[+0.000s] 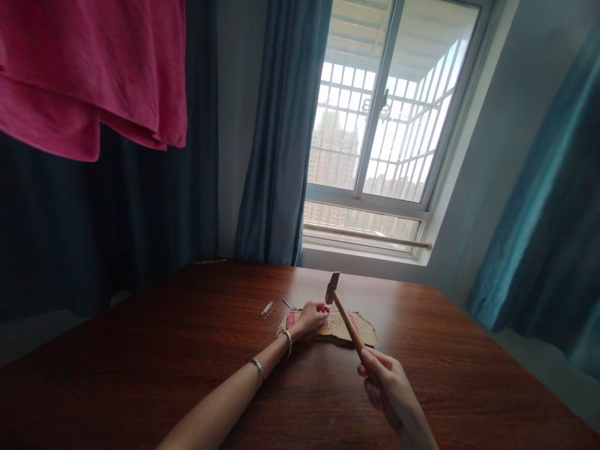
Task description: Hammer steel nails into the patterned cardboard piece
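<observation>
My right hand (387, 384) is closed round the wooden handle of a small hammer (344, 312), whose head is raised above a flat tan board (342, 328) with pink patches and rows of small dots. My left hand (312, 315) rests on the board's left part, fingers pinched together just under the hammer head; what they hold is too small to make out. Bracelets circle my left wrist and forearm.
The board lies on a dark wooden table (164, 350). A few thin metal nails (268, 308) lie on the table left of the board. Behind are a window (379, 125), blue curtains (276, 131), and a pink cloth (94, 69) hanging at the upper left.
</observation>
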Demonstrator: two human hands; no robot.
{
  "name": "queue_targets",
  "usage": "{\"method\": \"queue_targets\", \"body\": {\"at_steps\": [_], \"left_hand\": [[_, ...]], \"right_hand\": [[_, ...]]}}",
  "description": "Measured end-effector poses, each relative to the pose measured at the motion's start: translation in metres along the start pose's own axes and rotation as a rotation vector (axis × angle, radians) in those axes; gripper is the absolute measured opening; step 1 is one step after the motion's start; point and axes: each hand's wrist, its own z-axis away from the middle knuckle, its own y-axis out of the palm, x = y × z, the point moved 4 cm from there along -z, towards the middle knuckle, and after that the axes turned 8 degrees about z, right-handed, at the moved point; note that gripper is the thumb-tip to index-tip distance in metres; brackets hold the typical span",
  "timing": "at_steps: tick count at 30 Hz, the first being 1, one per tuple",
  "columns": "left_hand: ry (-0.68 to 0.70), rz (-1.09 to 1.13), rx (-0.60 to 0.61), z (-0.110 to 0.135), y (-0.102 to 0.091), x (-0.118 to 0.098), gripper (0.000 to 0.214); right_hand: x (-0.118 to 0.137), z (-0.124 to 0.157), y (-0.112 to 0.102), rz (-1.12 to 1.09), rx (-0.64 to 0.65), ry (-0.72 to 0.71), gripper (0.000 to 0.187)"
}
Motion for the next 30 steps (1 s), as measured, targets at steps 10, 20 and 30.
{"method": "queue_targets", "body": {"at_steps": [10, 20, 30], "left_hand": [[-0.015, 0.006, 0.016, 0.002, -0.001, -0.005, 0.023], [-0.001, 0.045, -0.004, 0.002, -0.001, -0.002, 0.024], [0.04, 0.027, 0.018, 0.004, -0.004, -0.009, 0.026]], "right_hand": [[0.0, -0.005, 0.001, 0.033, 0.014, -0.038, 0.041], [-0.002, -0.003, 0.003, 0.031, 0.008, -0.026, 0.038], [-0.01, 0.009, -0.029, 0.089, -0.192, -0.051, 0.039]]}}
